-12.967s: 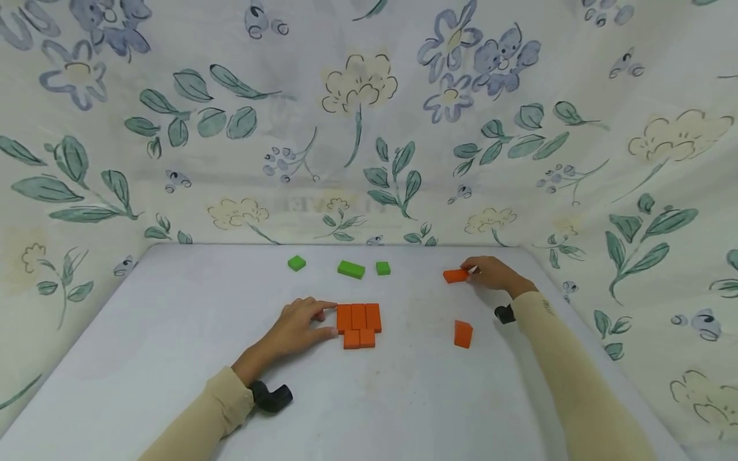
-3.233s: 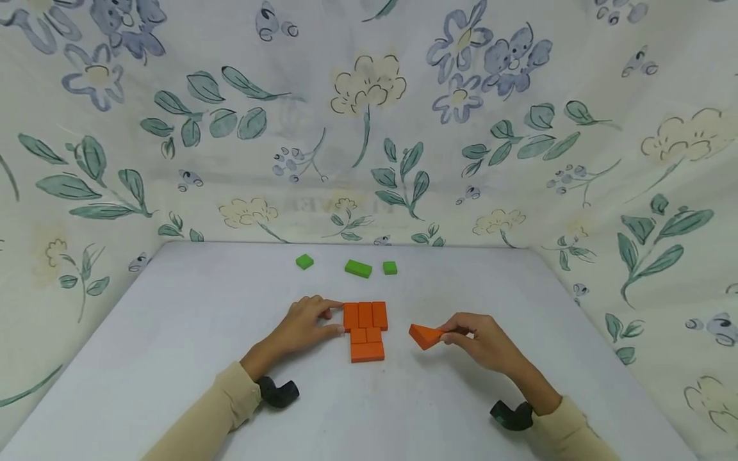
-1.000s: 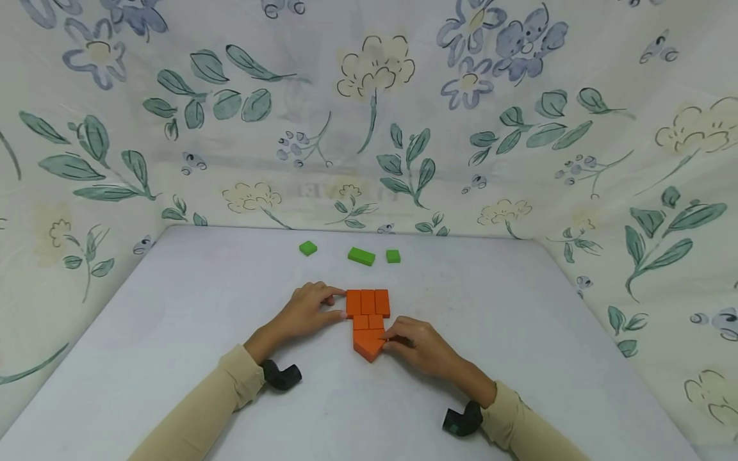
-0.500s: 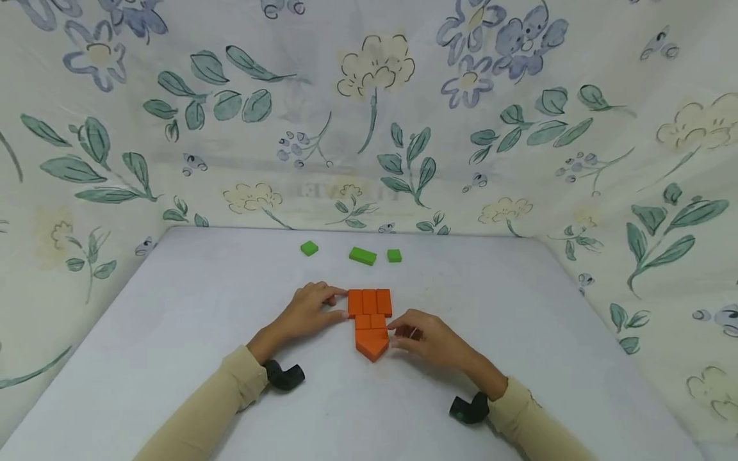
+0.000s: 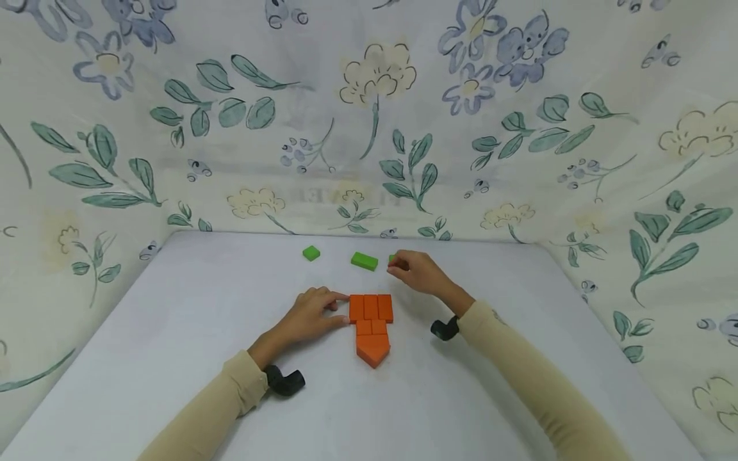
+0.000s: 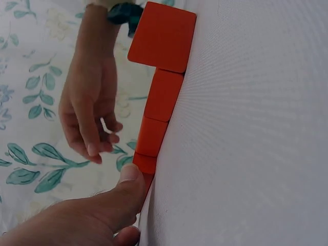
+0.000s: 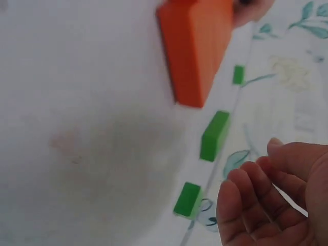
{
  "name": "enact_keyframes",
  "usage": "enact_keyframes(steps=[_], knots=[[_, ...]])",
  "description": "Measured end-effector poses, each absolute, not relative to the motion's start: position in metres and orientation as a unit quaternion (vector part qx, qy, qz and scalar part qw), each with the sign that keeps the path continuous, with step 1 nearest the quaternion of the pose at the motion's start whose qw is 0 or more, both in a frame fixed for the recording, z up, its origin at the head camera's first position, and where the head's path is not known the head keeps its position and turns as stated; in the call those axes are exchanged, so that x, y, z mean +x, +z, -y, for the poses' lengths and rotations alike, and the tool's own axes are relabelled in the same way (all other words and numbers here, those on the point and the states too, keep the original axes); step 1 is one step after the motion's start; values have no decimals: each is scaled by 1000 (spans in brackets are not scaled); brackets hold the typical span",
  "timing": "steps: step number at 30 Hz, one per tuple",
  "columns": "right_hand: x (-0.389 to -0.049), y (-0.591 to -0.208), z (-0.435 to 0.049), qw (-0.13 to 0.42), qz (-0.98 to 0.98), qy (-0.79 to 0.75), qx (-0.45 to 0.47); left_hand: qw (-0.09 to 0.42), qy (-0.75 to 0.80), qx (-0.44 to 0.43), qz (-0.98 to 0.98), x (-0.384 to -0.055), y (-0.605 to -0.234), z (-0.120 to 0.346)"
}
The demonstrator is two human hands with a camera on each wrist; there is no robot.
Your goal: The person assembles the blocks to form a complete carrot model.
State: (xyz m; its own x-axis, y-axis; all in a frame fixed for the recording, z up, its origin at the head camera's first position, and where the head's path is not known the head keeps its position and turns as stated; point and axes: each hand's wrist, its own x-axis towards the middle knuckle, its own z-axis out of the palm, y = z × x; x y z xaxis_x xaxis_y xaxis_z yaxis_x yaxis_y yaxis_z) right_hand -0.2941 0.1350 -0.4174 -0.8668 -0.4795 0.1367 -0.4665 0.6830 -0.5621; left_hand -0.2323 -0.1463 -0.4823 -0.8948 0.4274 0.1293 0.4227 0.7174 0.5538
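Several orange blocks lie together: three oblong blocks (image 5: 371,307) side by side, two small blocks (image 5: 371,327) below them, and an orange part with a pointed near end (image 5: 373,349). My left hand (image 5: 311,314) touches the left side of the row with index fingertip and thumb; in the left wrist view the thumb (image 6: 130,177) presses an orange block. My right hand (image 5: 419,272) hovers at a small green block (image 5: 392,257), which it partly hides. The fingers are loosely bent and hold nothing, with the green block (image 7: 188,199) apart from them in the right wrist view.
A long green block (image 5: 364,261) and another small green block (image 5: 311,253) lie farther back on the white table (image 5: 230,269). A floral cloth (image 5: 323,128) hangs behind the table's far edge. Black cameras (image 5: 285,382) are worn on both wrists.
My right hand brought an orange wedge to the near end of the orange blocks, let go of it, then moved back to the small green block. The left hand stays by the row.
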Motion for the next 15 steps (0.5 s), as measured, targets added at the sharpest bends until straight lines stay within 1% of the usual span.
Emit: enact_keyframes(steps=[3, 6, 12, 15], knots=[[-316, -419, -120, 22, -932, -261, -250, -6, 295, 226, -928, -233, -481, 146], [-330, -421, -109, 37, -945, -226, -235, -5, 299, 225, -927, -233, -479, 145], [-341, -425, -95, 71, -959, -191, -198, 7, 299, 226, -927, -230, -480, 143], [-344, -425, -90, 81, -960, -184, -196, -1, 295, 226, -928, -231, -480, 142]])
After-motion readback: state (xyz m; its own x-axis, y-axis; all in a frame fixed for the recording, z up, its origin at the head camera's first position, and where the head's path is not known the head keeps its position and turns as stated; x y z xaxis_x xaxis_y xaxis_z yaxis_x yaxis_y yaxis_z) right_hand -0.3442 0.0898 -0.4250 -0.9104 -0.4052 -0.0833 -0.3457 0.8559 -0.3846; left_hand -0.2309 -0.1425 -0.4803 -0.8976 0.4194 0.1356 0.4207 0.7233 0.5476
